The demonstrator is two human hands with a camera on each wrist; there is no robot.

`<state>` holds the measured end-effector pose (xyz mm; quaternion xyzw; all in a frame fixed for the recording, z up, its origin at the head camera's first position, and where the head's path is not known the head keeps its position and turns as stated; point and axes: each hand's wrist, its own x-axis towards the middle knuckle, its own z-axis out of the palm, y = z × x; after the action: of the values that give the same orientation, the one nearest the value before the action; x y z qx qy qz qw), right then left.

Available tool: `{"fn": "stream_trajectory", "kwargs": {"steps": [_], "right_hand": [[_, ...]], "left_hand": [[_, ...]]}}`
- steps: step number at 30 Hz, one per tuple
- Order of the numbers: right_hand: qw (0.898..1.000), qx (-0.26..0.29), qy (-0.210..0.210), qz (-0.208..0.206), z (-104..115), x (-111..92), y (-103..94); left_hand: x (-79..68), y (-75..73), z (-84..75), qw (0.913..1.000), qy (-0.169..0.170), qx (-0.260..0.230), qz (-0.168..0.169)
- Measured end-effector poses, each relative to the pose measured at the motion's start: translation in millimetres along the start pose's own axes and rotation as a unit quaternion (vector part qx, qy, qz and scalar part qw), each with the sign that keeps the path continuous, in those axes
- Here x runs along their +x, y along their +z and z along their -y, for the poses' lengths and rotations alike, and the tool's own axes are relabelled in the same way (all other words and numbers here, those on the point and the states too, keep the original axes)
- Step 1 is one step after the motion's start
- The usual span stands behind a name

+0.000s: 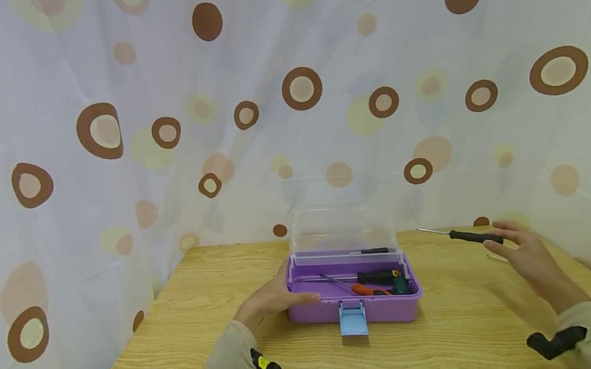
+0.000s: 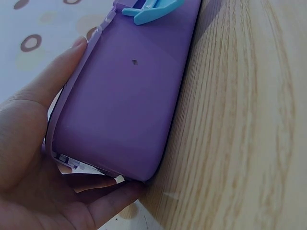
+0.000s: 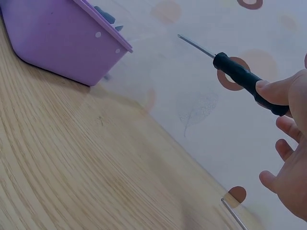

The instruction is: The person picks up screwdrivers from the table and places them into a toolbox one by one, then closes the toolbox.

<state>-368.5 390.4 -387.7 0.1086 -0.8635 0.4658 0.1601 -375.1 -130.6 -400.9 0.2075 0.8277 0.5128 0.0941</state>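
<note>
A purple toolbox (image 1: 317,314) stands on the table with its clear lid (image 1: 341,219) raised at the back. My left hand (image 1: 267,297) grips the box's left end, thumb (image 2: 64,67) along the rim and fingers around the end wall. Off to the right of the box, my right hand (image 1: 528,257) pinches a screwdriver (image 1: 470,237) by the end of its black handle, its shaft pointing left and slightly up above the table. Inside the box lie a black-handled screwdriver (image 1: 377,276), an orange-handled tool (image 1: 366,289) and something with a dark green handle (image 1: 401,286).
A thin metal shaft (image 3: 234,214) lies on the wooden table (image 1: 197,283) under my right hand. The light-blue latch (image 1: 353,321) hangs down at the box's front. A patterned curtain (image 1: 236,62) borders the table's back and sides.
</note>
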Motion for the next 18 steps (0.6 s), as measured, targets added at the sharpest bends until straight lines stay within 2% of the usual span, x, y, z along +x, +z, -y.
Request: {"fn": "stream_trajectory", "kwargs": {"steps": [18], "right_hand": [[0.999,0.035,0.001,0.036,15,8,17.3]], "left_hand": [[0.1,-0.2,1.2,1.0,-0.002,-0.003,0.0]]}}
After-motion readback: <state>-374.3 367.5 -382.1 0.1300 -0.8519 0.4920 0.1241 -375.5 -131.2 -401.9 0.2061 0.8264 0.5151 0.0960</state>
